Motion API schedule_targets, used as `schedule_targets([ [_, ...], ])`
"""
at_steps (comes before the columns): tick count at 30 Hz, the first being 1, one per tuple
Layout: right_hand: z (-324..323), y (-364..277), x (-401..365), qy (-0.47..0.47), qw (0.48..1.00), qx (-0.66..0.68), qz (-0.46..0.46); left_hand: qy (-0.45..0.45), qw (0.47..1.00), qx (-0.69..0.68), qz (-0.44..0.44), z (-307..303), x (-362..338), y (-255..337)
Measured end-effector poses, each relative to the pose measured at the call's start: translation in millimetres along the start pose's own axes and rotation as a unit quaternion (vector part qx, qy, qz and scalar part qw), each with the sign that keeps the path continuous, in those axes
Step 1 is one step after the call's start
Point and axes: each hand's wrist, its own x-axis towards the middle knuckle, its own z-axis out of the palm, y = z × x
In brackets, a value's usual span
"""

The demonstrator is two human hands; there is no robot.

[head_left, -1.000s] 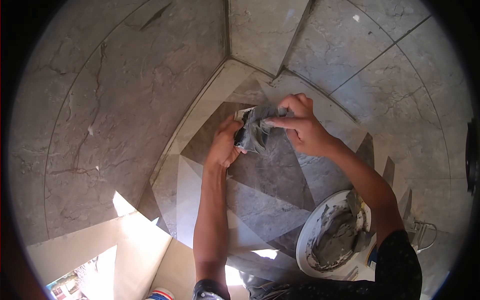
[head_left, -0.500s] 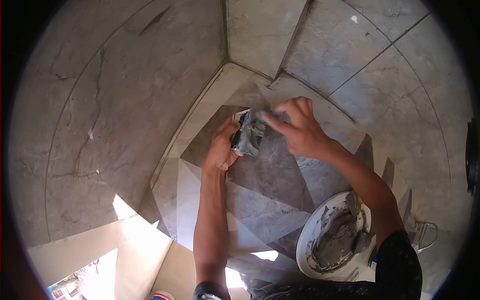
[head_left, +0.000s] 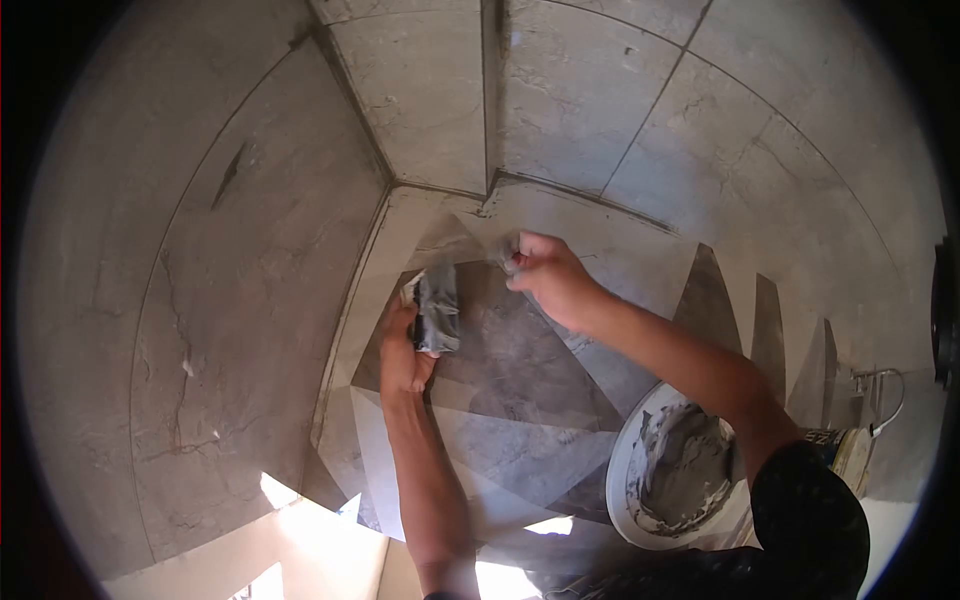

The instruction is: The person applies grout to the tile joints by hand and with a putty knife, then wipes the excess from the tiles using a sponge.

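My left hand [head_left: 405, 350] grips a small flat rectangular piece [head_left: 438, 315], dark with a white edge, its face smeared with wet grey paste. What kind of tool it is, I cannot make out. To its right and a little higher, my right hand [head_left: 555, 278] is closed, with grey on the curled fingertips. It is apart from the smeared piece; whether it pinches a dab of paste is too blurred to tell. Below my right forearm stands a round white tub [head_left: 622, 475] holding thick grey paste [head_left: 682, 465].
Grey marbled tiles cover the left wall [head_left: 250, 300] and back wall [head_left: 590, 100], meeting in a corner. Beneath my hands is a surface of grey and white triangles [head_left: 510, 350]. A can with a wire handle [head_left: 850, 455] stands at the right, by my elbow.
My right hand has drawn away from the smeared piece, and its outstretched index finger has curled in. The view has shifted, bringing the corner left and lower.
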Motion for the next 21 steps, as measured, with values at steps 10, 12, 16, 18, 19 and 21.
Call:
schedule_targets([
  [10,-40.4,29.8,106.5,0.241,0.777,0.527,0.244,-0.010,0.997,-0.082,0.011,-16.9,2.0,2.5],
  [12,-39.8,28.3,113.9,0.250,0.764,0.541,0.247,-0.007,0.996,-0.085,0.011,-13.5,1.4,2.1],
  [16,-38.3,24.6,128.8,0.286,0.768,0.508,0.265,0.011,0.997,-0.081,0.009,-6.3,-0.5,5.2],
  [18,-36.8,19.3,136.4,0.277,0.786,0.487,0.261,0.006,0.997,-0.080,0.009,-5.8,0.0,5.8],
  [19,-34.7,14.5,140.4,0.293,0.789,0.472,0.262,0.003,0.997,-0.081,0.009,-5.2,-0.2,6.2],
  [21,-31.1,1.7,141.3,0.309,0.792,0.457,0.263,0.000,0.997,-0.083,0.007,-3.9,-0.7,6.5],
])
